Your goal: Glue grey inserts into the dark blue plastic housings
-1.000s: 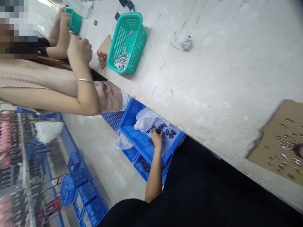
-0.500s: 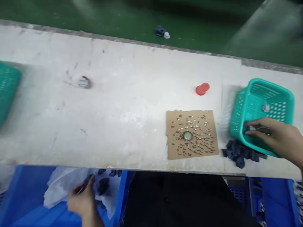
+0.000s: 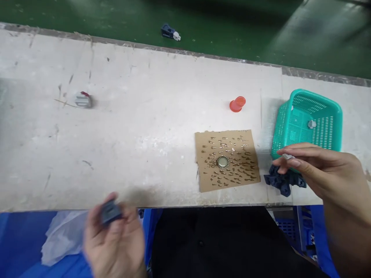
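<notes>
My left hand [image 3: 116,239], palm up at the near edge of the table, has its fingers closed on a dark blue part [image 3: 110,212]. A small white piece [image 3: 288,156] is pinched between the thumb and fingers of my right hand [image 3: 321,166]. That hand is over the near side of a green basket [image 3: 337,127], in which a small grey-white piece [image 3: 312,124] lies. Several dark blue parts [image 3: 282,181] are heaped beside the basket, just left of my right hand. Left of them, a cardboard sheet [image 3: 205,181] bears many small metal pieces and a round metal cap [image 3: 223,162].
A red cup-shaped object [image 3: 237,104] stands behind the cardboard. On the white table [image 3: 139,116], a round grey object [image 3: 83,99] sits at the left. A blue and white assembly [image 3: 170,32] lies beyond the far edge. Blue bins [image 3: 26,239] are below.
My left hand has come up out of the blue bin with the dark blue part. My right hand has lifted out of the basket with the white piece. The view has shifted slightly.
</notes>
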Demonstrator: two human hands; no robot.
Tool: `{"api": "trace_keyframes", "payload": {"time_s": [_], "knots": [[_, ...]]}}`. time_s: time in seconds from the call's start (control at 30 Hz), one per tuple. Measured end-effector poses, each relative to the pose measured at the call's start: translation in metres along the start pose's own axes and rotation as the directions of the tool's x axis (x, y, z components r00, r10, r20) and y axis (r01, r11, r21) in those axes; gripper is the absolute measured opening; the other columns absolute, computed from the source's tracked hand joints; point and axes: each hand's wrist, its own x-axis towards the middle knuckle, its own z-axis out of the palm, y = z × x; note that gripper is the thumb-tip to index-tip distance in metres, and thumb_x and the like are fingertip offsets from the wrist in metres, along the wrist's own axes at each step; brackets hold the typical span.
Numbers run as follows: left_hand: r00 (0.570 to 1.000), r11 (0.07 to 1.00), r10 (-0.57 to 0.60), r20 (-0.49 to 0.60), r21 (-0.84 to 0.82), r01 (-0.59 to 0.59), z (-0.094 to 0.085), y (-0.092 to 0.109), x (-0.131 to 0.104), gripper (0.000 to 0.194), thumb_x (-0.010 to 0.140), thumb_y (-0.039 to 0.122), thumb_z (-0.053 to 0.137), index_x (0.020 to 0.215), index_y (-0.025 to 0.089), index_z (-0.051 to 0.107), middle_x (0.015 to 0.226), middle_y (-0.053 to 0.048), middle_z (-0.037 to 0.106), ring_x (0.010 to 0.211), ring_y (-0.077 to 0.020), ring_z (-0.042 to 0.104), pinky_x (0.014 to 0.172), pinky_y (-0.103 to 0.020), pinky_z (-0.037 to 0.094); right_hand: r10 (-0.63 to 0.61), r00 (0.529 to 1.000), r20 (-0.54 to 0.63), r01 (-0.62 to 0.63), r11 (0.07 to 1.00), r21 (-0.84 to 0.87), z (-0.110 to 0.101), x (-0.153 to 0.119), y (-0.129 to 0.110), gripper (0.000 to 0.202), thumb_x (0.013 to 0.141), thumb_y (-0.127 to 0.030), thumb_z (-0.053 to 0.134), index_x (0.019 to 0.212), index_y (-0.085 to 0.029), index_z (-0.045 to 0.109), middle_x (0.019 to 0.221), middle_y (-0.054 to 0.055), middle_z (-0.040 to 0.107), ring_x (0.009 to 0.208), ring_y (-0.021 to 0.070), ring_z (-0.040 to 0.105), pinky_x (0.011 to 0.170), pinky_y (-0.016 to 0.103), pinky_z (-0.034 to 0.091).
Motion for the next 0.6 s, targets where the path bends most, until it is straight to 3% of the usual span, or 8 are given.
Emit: {"api": "trace_keyframes", "payload": {"time_s": [0.1,0.2,0.27,0.33,0.4,0.47,0.53,0.6], "knots": [[0.95,0.958,0.0,0.312,-0.274,0.09,0.04,-0.001,-0.007,0.029,0.07,0.05,0.084,0.098,0.044,0.084,0.114,0.006,0.082,0.078,-0.0178,0.069,0.057,-0.028,0.059,0.018,0.994,0.106,-0.028,0.995,0.093,0.015,-0.002,-0.005,0.025,0.082,-0.017,0.08,0.104,-0.029,0.082,0.109,0.009,0.071,0.087,0.018,0.072,0.059,0.025,0.062],[0.725,0.864,-0.031,0.689,-0.346,0.366,0.065,-0.005,-0.01,0.017,0.089,0.049,0.075,0.097,0.038,0.084,0.11,0.001,0.081,0.061,-0.0077,0.064,0.051,-0.018,0.056,0.038,0.985,0.168,-0.078,0.969,0.235,0.037,-0.002,-0.012,0.027,0.083,-0.02,0.079,0.107,-0.032,0.081,0.104,0.006,0.069,0.076,0.0134,0.068,0.054,0.022,0.058],[0.616,0.83,0.002,0.788,-0.345,0.439,0.074,-0.006,-0.011,0.011,0.093,0.038,0.074,0.1,0.037,0.083,0.111,0.001,0.079,0.059,-0.0045,0.063,0.054,-0.015,0.058,0.049,0.983,0.175,-0.102,0.946,0.309,0.053,-0.003,-0.017,0.034,0.085,-0.021,0.077,0.116,-0.036,0.077,0.1,0.003,0.068,0.065,0.0102,0.064,0.051,0.022,0.055],[0.553,0.819,0.026,0.833,-0.335,0.466,0.078,-0.006,-0.012,0.012,0.094,0.031,0.074,0.102,0.034,0.082,0.113,0.0,0.076,0.062,-0.0046,0.066,0.058,-0.016,0.06,0.067,0.982,0.175,-0.124,0.932,0.34,0.07,-0.005,-0.021,0.035,0.09,-0.025,0.073,0.123,-0.037,0.074,0.091,0.0,0.066,0.06,0.0093,0.062,0.05,0.023,0.053],[0.548,0.83,0.019,0.836,-0.319,0.457,0.08,-0.006,-0.013,0.015,0.094,0.025,0.073,0.105,0.032,0.081,0.116,-0.001,0.075,0.069,-0.0055,0.07,0.065,-0.016,0.063,0.118,0.975,0.188,-0.182,0.909,0.374,0.085,-0.006,-0.023,0.025,0.095,-0.032,0.068,0.119,-0.034,0.076,0.083,0.0,0.064,0.062,0.0088,0.06,0.052,0.021,0.052],[0.583,0.848,0.005,0.812,-0.312,0.428,0.081,-0.006,-0.014,0.031,0.091,0.02,0.077,0.118,0.035,0.077,0.12,-0.001,0.075,0.082,-0.0084,0.075,0.076,-0.018,0.064,0.189,0.956,0.224,-0.268,0.871,0.412,0.099,-0.007,-0.023,0.018,0.097,-0.04,0.066,0.107,-0.03,0.077,0.081,0.001,0.063,0.068,0.0089,0.061,0.058,0.02,0.053],[0.617,0.854,-0.008,0.787,-0.316,0.414,0.08,-0.008,-0.015,0.048,0.088,0.017,0.08,0.13,0.038,0.07,0.119,-0.001,0.076,0.094,-0.0114,0.077,0.084,-0.02,0.064,0.251,0.931,0.264,-0.349,0.825,0.444,0.109,-0.006,-0.021,0.017,0.094,-0.044,0.069,0.1,-0.029,0.074,0.09,0.001,0.066,0.075,0.0097,0.063,0.066,0.021,0.058],[0.626,0.857,-0.028,0.779,-0.304,0.416,0.079,-0.011,-0.014,0.044,0.088,0.018,0.08,0.128,0.035,0.072,0.109,-0.001,0.077,0.096,-0.0126,0.077,0.085,-0.02,0.064,0.282,0.916,0.284,-0.389,0.798,0.46,0.115,-0.006,-0.02,0.02,0.09,-0.048,0.072,0.098,-0.029,0.069,0.099,0.001,0.068,0.081,0.0118,0.067,0.073,0.025,0.063]]}}
